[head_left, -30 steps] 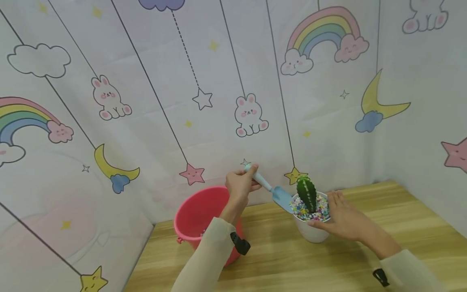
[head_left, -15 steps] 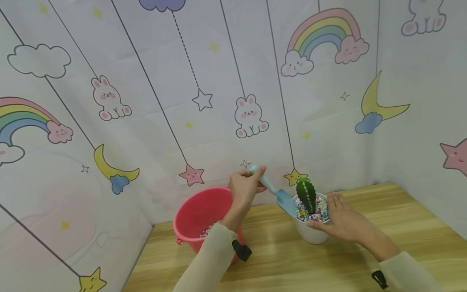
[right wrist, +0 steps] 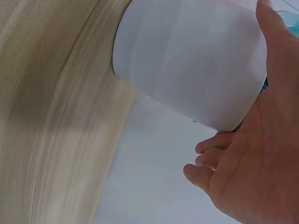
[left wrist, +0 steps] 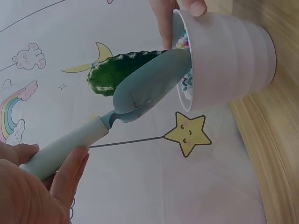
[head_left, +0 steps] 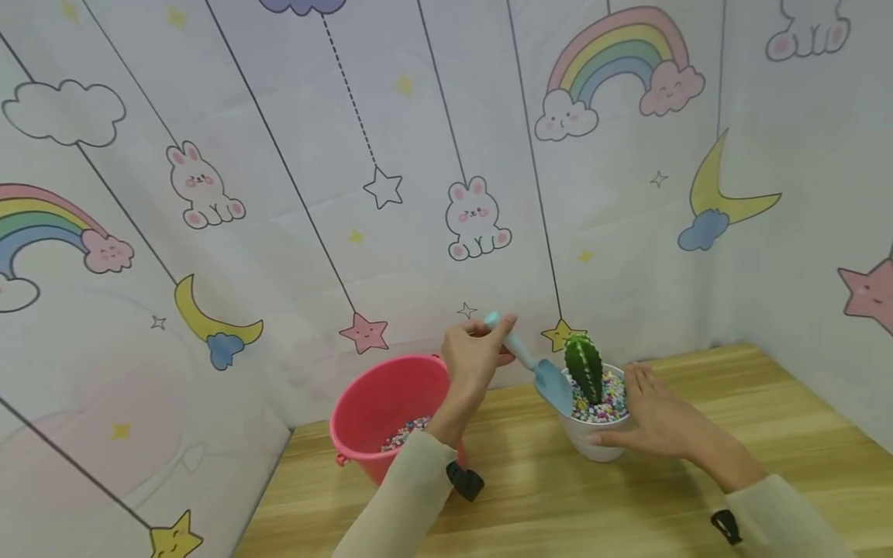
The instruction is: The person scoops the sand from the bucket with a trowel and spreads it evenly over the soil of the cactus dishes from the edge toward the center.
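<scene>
My left hand (head_left: 471,358) holds a light-blue hand trowel (head_left: 554,386) by its handle, thumb and fingers pinching it. The blade slopes down to the left rim of a white flowerpot (head_left: 593,440). In the left wrist view, the blade's tip (left wrist: 180,59) overlaps the pot's mouth beside a green cactus (left wrist: 124,70). Colourful small beads (head_left: 608,399) surround the cactus base. My right hand (head_left: 659,418) grips the pot's right side at the rim, thumb in front and fingers behind. Seen from the right wrist, the pot's ribbed wall (right wrist: 187,56) lies against that hand.
Left of the pot stands a pink-red bucket (head_left: 356,415) with more beads (head_left: 403,434) in its bottom; my left forearm crosses in front of it. Both stand on a wood-grain table (head_left: 544,504). A printed cloth backdrop (head_left: 300,256) rises directly behind.
My left hand has shifted right, bringing the trowel blade further over the pot's rim and tilting it more steeply. My right hand stays on the pot.
</scene>
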Available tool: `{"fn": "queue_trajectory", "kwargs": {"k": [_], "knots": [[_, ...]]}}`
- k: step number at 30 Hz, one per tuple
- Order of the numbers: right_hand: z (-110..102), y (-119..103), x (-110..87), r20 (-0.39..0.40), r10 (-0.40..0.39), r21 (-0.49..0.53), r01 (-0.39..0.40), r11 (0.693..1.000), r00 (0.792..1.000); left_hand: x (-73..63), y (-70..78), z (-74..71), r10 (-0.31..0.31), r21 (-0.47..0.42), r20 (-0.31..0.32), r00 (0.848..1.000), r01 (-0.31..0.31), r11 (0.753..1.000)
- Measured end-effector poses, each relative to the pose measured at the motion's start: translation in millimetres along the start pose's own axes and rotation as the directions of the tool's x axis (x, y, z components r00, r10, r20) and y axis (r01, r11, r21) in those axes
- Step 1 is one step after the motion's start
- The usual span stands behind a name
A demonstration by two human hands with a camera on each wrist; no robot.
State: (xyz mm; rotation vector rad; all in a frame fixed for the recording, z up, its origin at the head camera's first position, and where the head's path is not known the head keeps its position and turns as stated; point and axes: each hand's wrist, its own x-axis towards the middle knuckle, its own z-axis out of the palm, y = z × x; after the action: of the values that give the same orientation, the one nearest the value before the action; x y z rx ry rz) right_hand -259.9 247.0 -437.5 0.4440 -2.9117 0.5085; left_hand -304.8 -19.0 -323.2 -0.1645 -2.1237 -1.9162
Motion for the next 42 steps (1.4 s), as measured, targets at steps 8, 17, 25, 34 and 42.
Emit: {"fn": "queue_trajectory", "kwargs": {"k": [8,17,25,34,42], "knots": [[-6,6,-0.8,-0.006,-0.059,0.020,0.059,0.998,0.998,5.0,3.9,-11.0,0.004,-0.018,0.004,1.000,-0.004,1.000],[-39,3,5.6,-0.020,-0.014,0.164,0.017,0.986,1.000,12.6,16.8,-46.2,0.028,0.007,-0.016,0.999,-0.027,1.000],[-72,-14,9.7,-0.184,-0.016,0.275,0.067,0.959,0.983,18.7,30.9,-83.4,0.093,0.069,0.009,0.996,-0.094,0.993],[-90,-60,15.8,-0.358,-0.086,0.307,0.204,0.929,0.930,22.7,52.9,-136.0,0.131,0.178,-0.005,0.991,-0.128,0.976],[-85,-104,28.6,-0.330,-0.227,0.303,0.330,0.894,0.916,30.0,54.6,-174.8,0.173,0.342,0.023,0.985,-0.170,0.924]]}}
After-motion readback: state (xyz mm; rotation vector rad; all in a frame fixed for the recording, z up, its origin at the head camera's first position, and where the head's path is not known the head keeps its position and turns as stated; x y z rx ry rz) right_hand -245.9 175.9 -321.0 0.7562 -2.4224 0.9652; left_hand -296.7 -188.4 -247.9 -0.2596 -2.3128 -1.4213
